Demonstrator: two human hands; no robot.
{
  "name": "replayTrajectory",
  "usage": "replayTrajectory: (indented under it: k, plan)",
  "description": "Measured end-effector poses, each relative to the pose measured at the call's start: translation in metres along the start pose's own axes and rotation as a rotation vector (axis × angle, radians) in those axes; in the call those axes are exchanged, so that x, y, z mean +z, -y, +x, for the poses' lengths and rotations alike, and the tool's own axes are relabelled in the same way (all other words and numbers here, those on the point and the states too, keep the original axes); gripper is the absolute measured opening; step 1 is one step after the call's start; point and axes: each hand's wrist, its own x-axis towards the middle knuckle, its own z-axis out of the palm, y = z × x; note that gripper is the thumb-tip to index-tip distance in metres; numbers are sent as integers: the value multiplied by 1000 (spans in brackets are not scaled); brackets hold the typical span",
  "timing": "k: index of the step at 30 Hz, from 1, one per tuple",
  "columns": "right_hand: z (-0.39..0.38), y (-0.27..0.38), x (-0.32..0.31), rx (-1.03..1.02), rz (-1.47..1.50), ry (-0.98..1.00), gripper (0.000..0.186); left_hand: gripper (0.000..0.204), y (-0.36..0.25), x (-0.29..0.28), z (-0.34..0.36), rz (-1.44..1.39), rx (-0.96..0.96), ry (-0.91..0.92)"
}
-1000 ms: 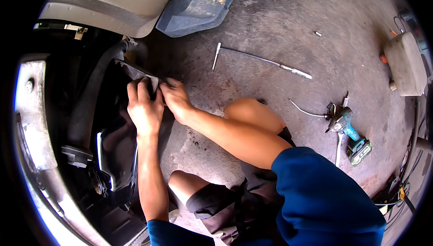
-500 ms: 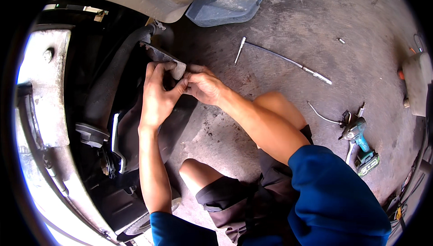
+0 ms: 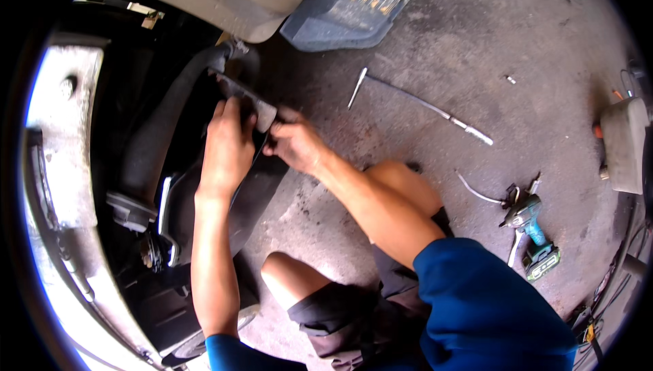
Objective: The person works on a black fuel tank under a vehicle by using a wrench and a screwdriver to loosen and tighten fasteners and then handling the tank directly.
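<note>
Under the vehicle's side, a grey metal bracket [image 3: 265, 115] with a bent end sticks out toward me. My left hand [image 3: 228, 141] is at its left side, fingers curled and thumb drawn in; what they close on is hidden in the dark gap. On the bracket's right, my right hand [image 3: 297, 145] has its fingers bent behind the bracket's end and its thumb just below. Anything pinched there is too small or covered to make out. A thick dark pipe [image 3: 153, 136] runs left of my left hand.
A T-handle socket wrench [image 3: 427, 106] lies on the concrete floor, with a small socket [image 3: 511, 80] beyond. At right are a teal cordless impact driver [image 3: 530, 225] and a grey container [image 3: 624, 145]. A dark side step [image 3: 354, 10] juts out above; a pale vehicle panel [image 3: 71, 140] borders the left.
My left hand has slid off the bracket's face to its left side. My right hand has dropped slightly, and the two thumbs have parted. The view has shifted a little.
</note>
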Motion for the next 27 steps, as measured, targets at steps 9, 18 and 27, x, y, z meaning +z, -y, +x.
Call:
replayTrajectory:
  k: [9, 18, 27]
  plan:
    - [-9, 10, 7, 0, 0, -32, 16, 26, -30, -6, 18, 340, -233, 216]
    - [0, -10, 7, 15, -135, -70, 12, 15, -2, 0, 5, 197, -129, 127]
    - [4, 15, 0, 244, 116, 16, 18, 16, -7, 5, 8, 268, -107, 37]
